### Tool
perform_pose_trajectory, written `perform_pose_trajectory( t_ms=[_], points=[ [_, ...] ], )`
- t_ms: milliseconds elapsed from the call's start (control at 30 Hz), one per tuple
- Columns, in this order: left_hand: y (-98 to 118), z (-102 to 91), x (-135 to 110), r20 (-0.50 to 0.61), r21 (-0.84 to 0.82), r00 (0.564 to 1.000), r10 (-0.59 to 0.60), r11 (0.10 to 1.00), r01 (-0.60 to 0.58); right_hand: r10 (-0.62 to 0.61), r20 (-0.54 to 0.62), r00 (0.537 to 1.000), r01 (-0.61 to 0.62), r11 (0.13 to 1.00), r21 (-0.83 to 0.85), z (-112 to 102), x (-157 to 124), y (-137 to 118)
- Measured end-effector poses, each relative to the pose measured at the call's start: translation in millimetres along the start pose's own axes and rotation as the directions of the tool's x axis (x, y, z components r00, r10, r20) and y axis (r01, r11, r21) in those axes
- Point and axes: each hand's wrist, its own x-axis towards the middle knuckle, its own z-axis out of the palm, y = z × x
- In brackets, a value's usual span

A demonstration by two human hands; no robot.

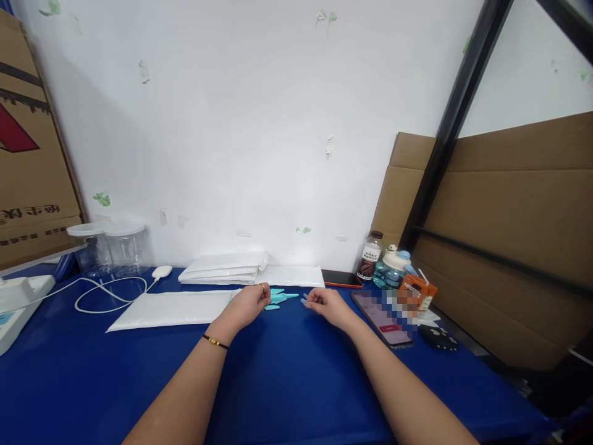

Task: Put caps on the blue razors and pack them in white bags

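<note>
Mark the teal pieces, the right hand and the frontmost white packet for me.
Teal pieces [280, 298]: head view, middle of the loose cluster.
Right hand [330, 304]: head view, back of the hand.
Frontmost white packet [173, 310]: head view, middle of its upper face.

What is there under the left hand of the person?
Small, flat teal pieces show just right of the left hand; a flat white packet reaches its left side. What lies directly beneath is covered, so I cannot tell.
</note>
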Motion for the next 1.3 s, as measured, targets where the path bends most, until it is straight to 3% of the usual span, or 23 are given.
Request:
perform_pose_trajectory(
  t_ms=[167,433,567,633,767,833,900,967,1067,1300],
  points=[
    [0,1.4,-1,0.012,-0.006,1.000,-0.008,1.000,0.008,-0.058,-0.096,0.994,0.064,0.996,0.058,-6,-1,-9],
    [2,2.9,0,0.034,-0.027,0.999,-0.005,1.000,0.006,-0.113,-0.053,0.992,0.117,0.990,0.074,-1,-1,-9],
    [7,3.8,-1,0.047,-0.041,0.997,0.055,0.998,-0.053,-0.111,-0.037,0.993,0.114,0.989,0.091,1,-3,-16],
    [10,5.1,-2,0.081,-0.025,0.993,0.087,0.996,-0.085,-0.109,0.015,0.994,0.106,0.987,0.120,1,-6,-20],
    [14,8.2,-2,0.260,0.015,0.962,0.081,0.996,-0.088,-0.078,0.308,0.948,0.031,0.987,0.155,-1,-10,-18],
    [12,6.9,-2,0.257,0.048,0.964,0.063,0.996,-0.078,-0.065,0.352,0.934,0.016,0.990,0.141,-7,-10,-13],
    [7,2.7,-1,0.143,0.125,0.989,0.042,0.990,-0.060,-0.051,0.232,0.971,0.028,0.995,0.101,-14,-8,-6],
    [-1,-2.6,-1,0.005,0.232,1.000,0.017,0.972,-0.018,-0.013,0.032,0.999,0.014,1.000,-0.014,-22,-6,2],
    [-12,-7.7,-1,-0.064,0.343,0.998,-0.027,0.938,0.047,0.053,-0.154,0.987,-0.088,0.971,-0.224,-27,-2,14],
    [-20,-4.4,3,-0.041,0.359,0.999,-0.022,0.933,0.035,0.104,-0.170,0.980,-0.174,0.866,-0.469,-7,3,22]
  ],
)
